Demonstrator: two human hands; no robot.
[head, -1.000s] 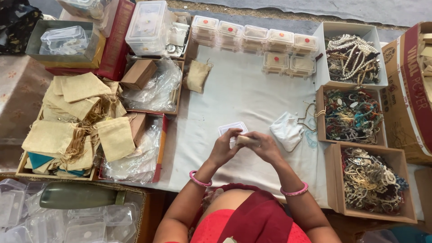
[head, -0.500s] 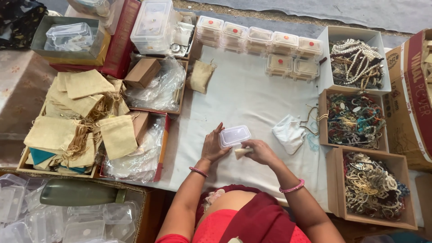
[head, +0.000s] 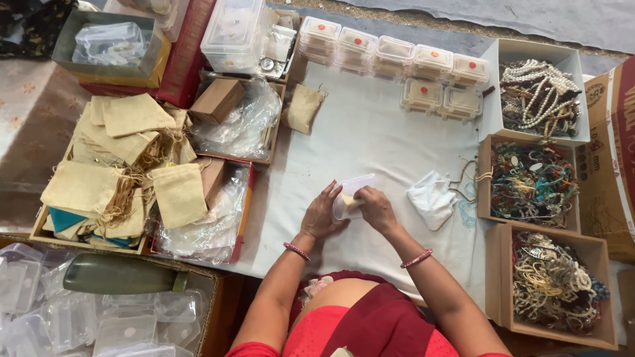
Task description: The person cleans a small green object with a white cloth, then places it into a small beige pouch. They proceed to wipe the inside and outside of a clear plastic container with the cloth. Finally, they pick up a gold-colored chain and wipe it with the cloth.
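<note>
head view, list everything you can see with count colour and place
small clear box: one, see-through, lid up, centre of cloth, between both hands
small pouch: one, beige, in right-hand grip at the box
white cloth: one, covers the table
sticker-topped clear boxes: seven, red dots, far edge
jewellery boxes: three, one white and two brown, right side
white pouch: one, right of the hands
jute pouches: a pile, tan, left tray
lone jute pouch: one, tan, far centre
empty clear boxes: many, near-left carton
green bottle: one, lying on that carton
left hand: steadies the box
right hand: holds the pouch
</note>
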